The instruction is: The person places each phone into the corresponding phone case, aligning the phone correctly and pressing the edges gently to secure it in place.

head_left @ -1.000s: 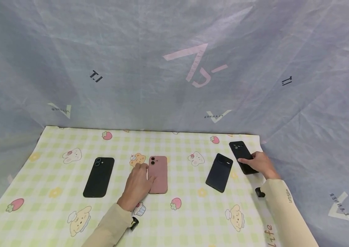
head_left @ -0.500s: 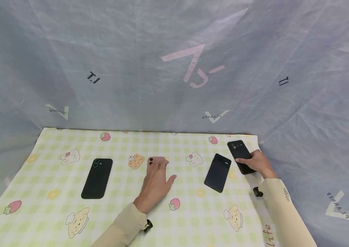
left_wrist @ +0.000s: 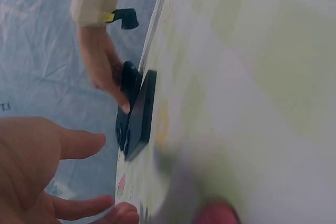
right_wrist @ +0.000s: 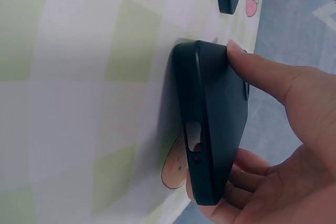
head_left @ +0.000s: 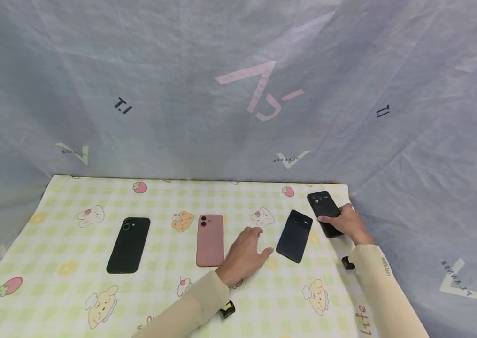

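Observation:
My right hand (head_left: pixel 350 224) grips a black phone (head_left: pixel 321 203) at the far right of the table, thumb on its left edge and fingers round the other side. In the right wrist view, a port cutout shows in the end of that phone's case (right_wrist: pixel 223 108). My left hand (head_left: pixel 243 256) hovers with nothing in it, fingers spread, between a pink phone (head_left: pixel 210 237) and a dark blue phone (head_left: pixel 295 236). Its thumb points toward the dark blue phone's lower left corner. Another black phone (head_left: pixel 128 246) lies face down at the left, lenses at its top.
A checked cartoon tablecloth (head_left: pixel 166 258) covers the table. Behind and to the right hangs a grey-blue printed curtain (head_left: pixel 179 94). The dark blue phone stands close beside the one in my right hand.
My left hand has passed from the pink phone's left side, over it, to its right, near the dark blue phone. The pink phone stays put; my right hand keeps its grip.

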A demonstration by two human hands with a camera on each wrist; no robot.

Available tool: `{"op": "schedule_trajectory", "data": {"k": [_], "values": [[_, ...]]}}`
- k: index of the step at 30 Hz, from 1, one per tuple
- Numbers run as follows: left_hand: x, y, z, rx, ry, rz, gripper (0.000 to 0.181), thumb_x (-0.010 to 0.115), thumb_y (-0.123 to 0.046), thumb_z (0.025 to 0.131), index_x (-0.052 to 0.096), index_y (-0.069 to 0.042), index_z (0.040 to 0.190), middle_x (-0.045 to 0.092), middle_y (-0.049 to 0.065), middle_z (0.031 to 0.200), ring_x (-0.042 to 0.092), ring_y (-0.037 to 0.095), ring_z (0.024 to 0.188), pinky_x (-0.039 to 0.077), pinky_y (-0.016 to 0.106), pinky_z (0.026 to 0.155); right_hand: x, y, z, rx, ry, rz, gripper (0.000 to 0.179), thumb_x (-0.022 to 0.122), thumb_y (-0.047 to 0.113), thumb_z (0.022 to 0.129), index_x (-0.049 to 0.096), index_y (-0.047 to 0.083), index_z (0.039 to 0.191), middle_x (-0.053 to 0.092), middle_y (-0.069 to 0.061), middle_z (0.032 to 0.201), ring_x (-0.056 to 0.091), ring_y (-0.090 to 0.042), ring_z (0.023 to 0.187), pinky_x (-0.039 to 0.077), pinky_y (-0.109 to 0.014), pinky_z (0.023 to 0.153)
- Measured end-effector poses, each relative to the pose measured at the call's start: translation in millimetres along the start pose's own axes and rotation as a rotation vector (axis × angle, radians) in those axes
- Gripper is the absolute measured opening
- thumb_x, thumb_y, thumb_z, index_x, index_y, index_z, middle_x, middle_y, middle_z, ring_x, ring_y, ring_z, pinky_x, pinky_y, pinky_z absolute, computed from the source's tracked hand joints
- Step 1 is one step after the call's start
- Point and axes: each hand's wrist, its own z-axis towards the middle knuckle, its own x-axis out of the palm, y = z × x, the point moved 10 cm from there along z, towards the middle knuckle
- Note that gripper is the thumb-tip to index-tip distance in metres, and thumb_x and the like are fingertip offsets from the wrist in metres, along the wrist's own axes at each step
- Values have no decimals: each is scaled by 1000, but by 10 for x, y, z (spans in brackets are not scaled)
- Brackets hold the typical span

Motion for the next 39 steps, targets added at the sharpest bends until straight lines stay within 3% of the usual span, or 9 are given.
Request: {"op": "schedule_trajectory", "data": {"k": [6,13,19,25,30,39], "values": [[271,-167,186,-12,10,65,67,76,-43,101,55,-1,149,57,17,136,57,31,122,52,47,104,39,28,-24,1,1,-6,74,83,48,93,47,-8,124,55,-20,100,57,-31,81,48,-41,68],[483,-355,327,8,7,244,82,74,-55,99,51,6,148,52,22,136,55,31,120,48,44,109,4,97,19,-70,-48,-54,53,84,43,93,62,-4,104,63,-15,83,58,-26,68,46,-37,59],[538,-462,375,14,-46,414,91,71,-67,96,51,7,146,53,21,127,54,29,112,50,40,106,-82,150,22,-110,-71,-61,45,79,34,98,64,-8,106,63,-16,82,59,-25,66,46,-36,58],[576,-547,403,15,-73,513,93,71,-72,93,55,7,140,54,20,121,54,28,106,53,39,100,-133,164,-64,-98,-89,-74,57,76,30,101,60,-18,129,66,-30,105,64,-35,83,53,-44,71],[618,-558,446,-9,-65,559,99,73,-75,89,56,7,143,55,20,123,55,29,108,53,39,103,-139,197,-106,-100,-93,-51,60,75,29,102,57,-19,133,67,-31,108,66,-35,84,54,-45,72],[704,-608,454,-41,-1,557,89,76,-67,91,60,5,140,55,23,131,56,29,111,52,38,100,-119,184,-127,-100,-100,-44,58,75,28,102,57,-18,132,67,-32,108,67,-36,85,55,-46,73]]}}
